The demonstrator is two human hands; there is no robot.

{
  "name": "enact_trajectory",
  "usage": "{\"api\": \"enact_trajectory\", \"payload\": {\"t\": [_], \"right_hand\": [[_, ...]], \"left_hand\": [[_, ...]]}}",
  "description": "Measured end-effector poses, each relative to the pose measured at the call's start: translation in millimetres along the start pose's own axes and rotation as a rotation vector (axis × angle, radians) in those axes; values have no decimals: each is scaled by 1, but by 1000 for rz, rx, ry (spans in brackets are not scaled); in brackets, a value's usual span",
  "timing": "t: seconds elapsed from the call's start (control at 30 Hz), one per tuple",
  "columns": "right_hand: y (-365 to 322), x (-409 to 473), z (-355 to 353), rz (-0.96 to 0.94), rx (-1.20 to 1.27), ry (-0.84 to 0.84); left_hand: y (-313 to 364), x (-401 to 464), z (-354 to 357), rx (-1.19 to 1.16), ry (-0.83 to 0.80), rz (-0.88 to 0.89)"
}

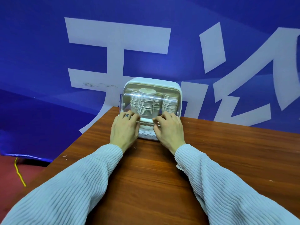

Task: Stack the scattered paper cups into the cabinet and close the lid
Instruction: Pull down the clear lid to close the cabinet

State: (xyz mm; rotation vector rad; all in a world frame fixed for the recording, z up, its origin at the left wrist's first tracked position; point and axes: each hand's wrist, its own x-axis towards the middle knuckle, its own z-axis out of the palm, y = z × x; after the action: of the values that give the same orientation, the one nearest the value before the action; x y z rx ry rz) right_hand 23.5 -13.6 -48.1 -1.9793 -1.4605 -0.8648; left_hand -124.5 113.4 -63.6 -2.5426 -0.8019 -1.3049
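Behind your wooden table (227, 151) a blue banner (40, 54) with big white characters is filling the whole head view, and a yellow cable (18, 171) is trailing over the red floor at about eight o'clock.

At the table's far edge, toward twelve o'clock from your forearms, the white cup cabinet (176, 90) is standing with its clear domed lid (128, 95) swung down over the front. Through that lid you are looking at the stacked paper cups (146, 104): one tall stack in the middle, another at its three o'clock side and more behind at nine o'clock, all inside the cabinet. No loose cup is showing anywhere on the table.

Your left hand (125, 129) is gripping the lid's white handle bar (146, 119) at its nine o'clock end, fingers curled over it. Your right hand (168, 129) is doing the same at the three o'clock end, fingers hooked over the bar.

By the look of it, the stacking is finished and you are working on the closing. The lid is sitting low against the slotted base (148, 133), but whether it is fully seated I cannot tell, since your hands are covering the seam.
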Motion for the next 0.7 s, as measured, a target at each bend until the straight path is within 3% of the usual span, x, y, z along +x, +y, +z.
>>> {"api": "enact_trajectory", "payload": {"t": [0.23, 0.57, 0.7], "right_hand": [[8, -10, 12, -77, -45, 94], [2, -2, -22, 44, 87, -17], [10, -5, -30, 61, 89, -17]], "left_hand": [[-6, 1, 5, 67, -19, 92], [3, 20, -21, -250, 18, -178], [9, 28, -25, -316, 14, -182]]}}
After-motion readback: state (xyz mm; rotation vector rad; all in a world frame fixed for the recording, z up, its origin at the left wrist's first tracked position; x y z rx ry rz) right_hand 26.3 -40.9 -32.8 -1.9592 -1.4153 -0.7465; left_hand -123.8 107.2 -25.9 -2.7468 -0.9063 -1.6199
